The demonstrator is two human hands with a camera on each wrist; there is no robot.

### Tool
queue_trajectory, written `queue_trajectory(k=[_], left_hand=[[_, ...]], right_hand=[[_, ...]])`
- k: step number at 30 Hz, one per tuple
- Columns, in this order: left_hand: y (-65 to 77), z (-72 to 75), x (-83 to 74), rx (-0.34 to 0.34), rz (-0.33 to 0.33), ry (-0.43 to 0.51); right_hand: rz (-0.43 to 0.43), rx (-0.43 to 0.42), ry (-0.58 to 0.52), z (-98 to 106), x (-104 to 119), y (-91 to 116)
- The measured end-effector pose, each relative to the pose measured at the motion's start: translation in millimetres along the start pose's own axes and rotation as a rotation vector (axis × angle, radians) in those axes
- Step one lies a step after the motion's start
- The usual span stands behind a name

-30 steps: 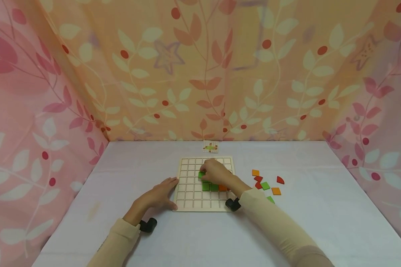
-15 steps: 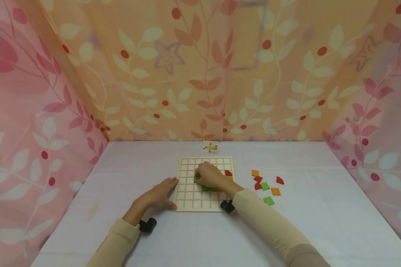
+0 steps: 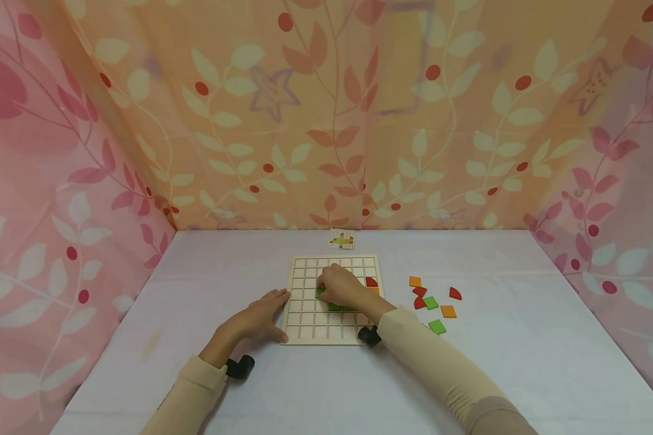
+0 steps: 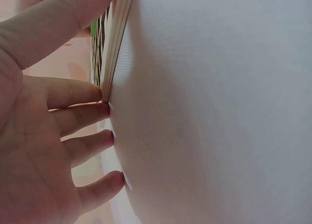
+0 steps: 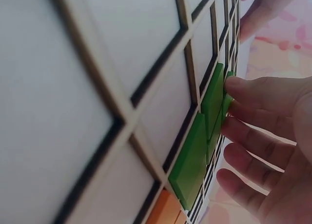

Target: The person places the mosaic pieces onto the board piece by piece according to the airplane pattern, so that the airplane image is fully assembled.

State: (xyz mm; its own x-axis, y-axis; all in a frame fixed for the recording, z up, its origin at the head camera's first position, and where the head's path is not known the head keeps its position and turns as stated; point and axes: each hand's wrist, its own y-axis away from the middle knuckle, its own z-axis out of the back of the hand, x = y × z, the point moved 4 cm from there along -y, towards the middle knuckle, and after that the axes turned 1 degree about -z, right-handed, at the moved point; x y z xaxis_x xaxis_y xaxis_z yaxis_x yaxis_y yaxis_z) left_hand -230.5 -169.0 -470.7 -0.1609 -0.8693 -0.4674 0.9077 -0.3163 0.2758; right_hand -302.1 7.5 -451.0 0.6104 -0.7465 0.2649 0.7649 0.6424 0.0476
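Observation:
A wooden grid board (image 3: 314,332) lies on the white table. My left hand (image 3: 256,317) rests at its left side, fingers fairly straight, with the thumb by the near corner and fingertips (image 4: 105,94) along the edge. Over the middle of the board, my right hand (image 3: 344,287) pinches a green square tile (image 5: 227,102) between thumb and index finger, down at a grid cell. Other green tiles (image 5: 189,160) sit in cells beside it, partly hidden by the hand in the head view. A red quarter-circle tile (image 3: 372,282) and an orange tile (image 5: 163,207) also lie on the board.
Loose tiles lie right of the board, among them an orange square (image 3: 448,312), a green square (image 3: 438,327) and a red quarter-circle (image 3: 455,293). Behind the board is a small pattern card (image 3: 341,239). Patterned curtains (image 3: 326,121) enclose the table.
My right hand has shifted slightly left with the green tile, then stayed nearly still over the last half second. The red quarter-circle on the board came into view. The left hand stayed put.

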Motion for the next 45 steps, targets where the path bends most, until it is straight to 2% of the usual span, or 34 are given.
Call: queue_trajectory(k=[15, 19, 25, 31, 37, 45], left_hand=[[2.4, 1.7, 0.7, 0.0, 0.0, 0.018], [2.6, 0.2, -0.1, 0.002, 0.017, 0.025], [1.6, -0.3, -1.0, -0.011, 0.018, 0.018], [2.4, -0.8, -0.6, -0.005, 0.028, 0.024], [4.1, 0.0, -2.3, 0.001, 0.02, 0.024], [3.3, 0.9, -3.2, -0.007, 0.022, 0.024]], right_hand=[[0.008, -0.009, -0.005, 3.4, 0.2, 4.6], [0.017, -0.033, -0.052, 8.7, -1.8, 11.3], [0.017, -0.078, -0.129, 19.4, -9.0, 25.0], [-0.027, -0.116, -0.176, 27.0, -22.1, 42.2], [-0.075, -0.129, -0.192, 33.4, -39.5, 61.6], [-0.097, -0.171, -0.201, 45.3, -59.4, 87.8]])
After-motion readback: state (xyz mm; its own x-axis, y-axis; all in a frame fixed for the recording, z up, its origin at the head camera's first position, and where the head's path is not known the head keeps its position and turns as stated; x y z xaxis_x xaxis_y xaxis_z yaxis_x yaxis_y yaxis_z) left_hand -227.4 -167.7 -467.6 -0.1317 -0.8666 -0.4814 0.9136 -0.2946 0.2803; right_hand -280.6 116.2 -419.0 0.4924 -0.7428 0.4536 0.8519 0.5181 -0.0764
